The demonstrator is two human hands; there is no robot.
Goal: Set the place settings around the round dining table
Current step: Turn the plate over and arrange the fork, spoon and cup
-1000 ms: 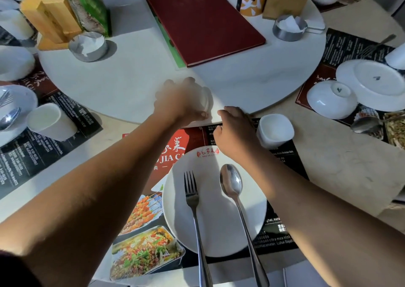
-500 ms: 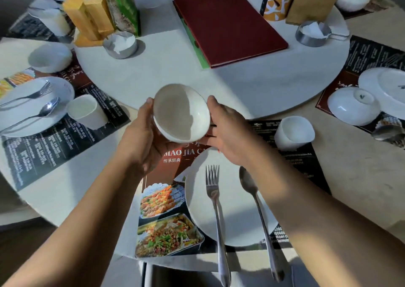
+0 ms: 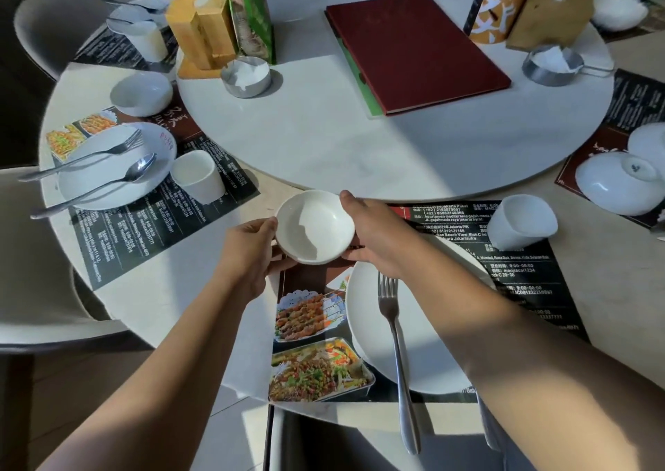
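A small white bowl (image 3: 315,226) sits upright at the top left corner of the near placemat (image 3: 539,283). My left hand (image 3: 252,251) grips its left side and my right hand (image 3: 378,236) grips its right side. Below the bowl lies a white plate (image 3: 363,312) carrying a fork (image 3: 394,344); my right forearm hides most of the spoon. A white cup (image 3: 520,226) stands at the placemat's upper right.
The left setting has a plate (image 3: 108,175) with fork and spoon, a cup (image 3: 198,175) and a bowl (image 3: 142,93). An upside-down bowl (image 3: 619,182) lies at the right. The turntable (image 3: 324,139) holds a red menu (image 3: 414,49), metal dishes and boxes. Chairs stand at the left.
The bowl was turned from tilted toward me to upright and lowered onto the placemat's corner between both hands. The view shifted right and down.
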